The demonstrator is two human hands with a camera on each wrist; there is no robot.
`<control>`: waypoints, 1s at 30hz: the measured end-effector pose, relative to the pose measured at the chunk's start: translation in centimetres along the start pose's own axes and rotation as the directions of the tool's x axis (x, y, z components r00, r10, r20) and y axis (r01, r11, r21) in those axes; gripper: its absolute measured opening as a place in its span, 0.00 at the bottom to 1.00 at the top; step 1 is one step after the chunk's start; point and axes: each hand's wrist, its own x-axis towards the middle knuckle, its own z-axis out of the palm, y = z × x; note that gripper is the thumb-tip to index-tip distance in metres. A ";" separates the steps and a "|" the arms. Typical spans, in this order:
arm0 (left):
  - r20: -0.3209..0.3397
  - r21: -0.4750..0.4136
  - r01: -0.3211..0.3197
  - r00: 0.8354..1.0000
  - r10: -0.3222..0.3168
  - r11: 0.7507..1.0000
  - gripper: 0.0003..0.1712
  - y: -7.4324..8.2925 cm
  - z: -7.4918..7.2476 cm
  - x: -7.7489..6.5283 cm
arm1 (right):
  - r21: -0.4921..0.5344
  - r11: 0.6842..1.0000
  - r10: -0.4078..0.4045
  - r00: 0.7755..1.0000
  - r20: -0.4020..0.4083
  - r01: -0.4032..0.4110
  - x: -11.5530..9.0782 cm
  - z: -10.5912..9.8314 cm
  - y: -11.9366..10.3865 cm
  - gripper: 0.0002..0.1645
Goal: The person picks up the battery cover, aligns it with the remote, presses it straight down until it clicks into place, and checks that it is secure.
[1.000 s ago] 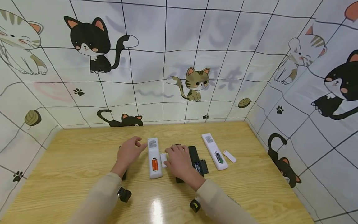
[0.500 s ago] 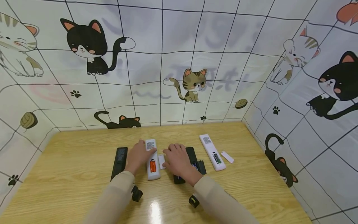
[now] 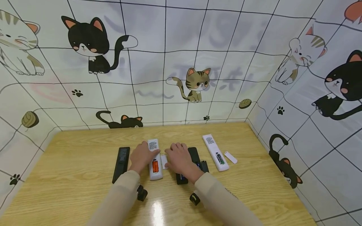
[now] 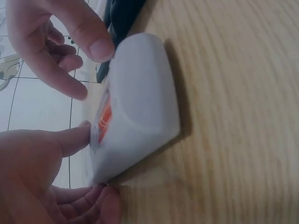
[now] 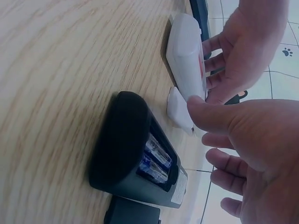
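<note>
A white remote control [image 3: 155, 174] lies back side up, its battery bay showing orange batteries [image 3: 155, 166]. My left hand [image 3: 139, 158] grips it from the left, thumb over its upper face and fingers along its side, as the left wrist view shows. My right hand [image 3: 179, 160] hovers over a black remote control [image 5: 124, 144] with blue batteries [image 5: 156, 158] in its bay. Its fingers are loosely bent and hold nothing. The thumb is close to the white remote's end and a loose white battery cover [image 5: 178, 109]; whether it touches either I cannot tell.
Another black remote [image 3: 121, 164] lies left of my left hand. Right of my right hand are a further black remote [image 3: 193, 153] and a black cover [image 3: 205, 166]. Farther right lie a white remote [image 3: 212, 146] with green batteries and its cover [image 3: 231, 157]. A cat-print cloth [image 3: 150, 66] borders the table.
My left hand has moved right, from beside the white remote onto it, uncovering the black remote at left. My right hand has stayed in nearly the same spot.
</note>
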 end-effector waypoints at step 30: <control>0.049 -0.099 0.069 0.997 -0.064 0.993 0.39 0.1 -0.3 0.0 | -0.048 0.999 -0.017 0.999 0.034 0.018 1.2 1.2 -0.4 0.36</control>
